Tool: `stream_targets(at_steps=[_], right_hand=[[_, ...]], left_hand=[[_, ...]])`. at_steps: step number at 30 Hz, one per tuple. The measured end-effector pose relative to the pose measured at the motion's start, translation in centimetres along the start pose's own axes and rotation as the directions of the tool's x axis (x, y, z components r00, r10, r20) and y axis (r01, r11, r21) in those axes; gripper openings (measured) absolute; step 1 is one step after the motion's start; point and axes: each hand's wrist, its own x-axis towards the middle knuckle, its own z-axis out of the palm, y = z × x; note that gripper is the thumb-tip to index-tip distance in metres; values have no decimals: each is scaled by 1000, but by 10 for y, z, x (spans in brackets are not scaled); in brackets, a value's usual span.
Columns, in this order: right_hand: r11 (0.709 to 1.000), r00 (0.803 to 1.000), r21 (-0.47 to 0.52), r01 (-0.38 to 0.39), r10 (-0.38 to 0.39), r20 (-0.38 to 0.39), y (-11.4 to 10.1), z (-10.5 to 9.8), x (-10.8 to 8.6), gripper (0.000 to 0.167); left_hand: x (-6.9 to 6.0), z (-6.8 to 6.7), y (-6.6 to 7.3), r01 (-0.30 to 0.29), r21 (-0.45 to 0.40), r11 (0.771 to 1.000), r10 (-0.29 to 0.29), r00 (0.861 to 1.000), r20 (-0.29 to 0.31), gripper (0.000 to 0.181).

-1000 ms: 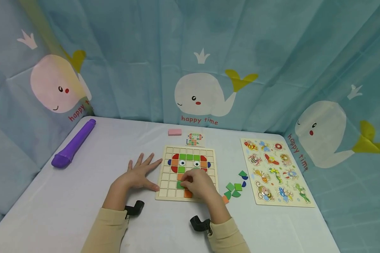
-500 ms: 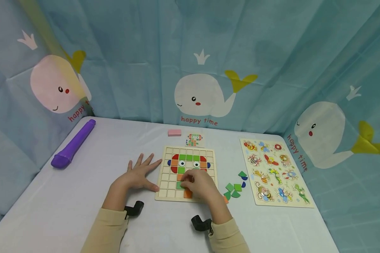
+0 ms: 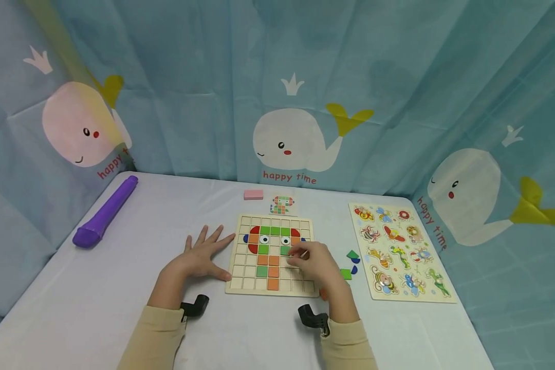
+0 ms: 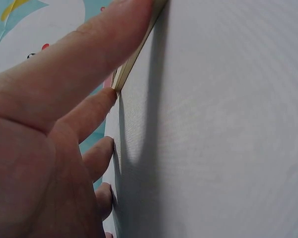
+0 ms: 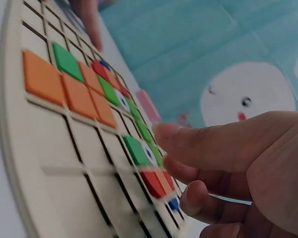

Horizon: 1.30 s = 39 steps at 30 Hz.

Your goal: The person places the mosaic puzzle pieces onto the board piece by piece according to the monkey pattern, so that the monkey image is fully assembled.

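A wooden grid board [image 3: 239, 272] lies flat in the head view, bearing an animal-like figure of red, orange, green and blue tiles with two eye tiles. Spread wide, my left hand [image 3: 202, 258] rests on the table with thumb and forefinger touching the board's left edge. Over the board's right half hovers my right hand [image 3: 314, 261], its fingers loosely bent; the right wrist view shows nothing held between thumb and fingers. A green tile [image 3: 261, 271] sits in a cell beside a column of orange tiles [image 3: 273, 272].
Loose pieces lie right of the board, among them a green square [image 3: 346, 274] and a blue half-circle [image 3: 354, 270]; my right arm covers some. Beyond stand an insect puzzle [image 3: 400, 252], a picture card [image 3: 282, 205], a pink block [image 3: 253, 195] and a purple microphone [image 3: 105, 211].
My right hand has let go of the green tile, which stays in its cell, and has moved right across the board. The left hand keeps its place.
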Motion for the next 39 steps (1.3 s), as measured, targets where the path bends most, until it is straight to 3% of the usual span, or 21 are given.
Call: stream_targets(at_steps=[9, 24, 34, 39], right_hand=[[995, 993, 13, -94, 95, -72, 22, -26, -8, 17], [982, 981, 20, -189, 190, -42, 57, -59, -21, 27], [966, 966, -11, -258, 258, -28, 70, -64, -31, 25], [960, 960, -28, -280, 280, -24, 66, -61, -30, 22]], left_hand=[[0, 0, -2, -4, -1, 1000, 4, 1000, -4, 118], [2, 3, -5, -7, -4, 1000, 7, 1000, -6, 119], [1, 1, -4, -25, -10, 1000, 25, 1000, -7, 118], [1, 1, -4, -26, -13, 1000, 26, 1000, -8, 118]])
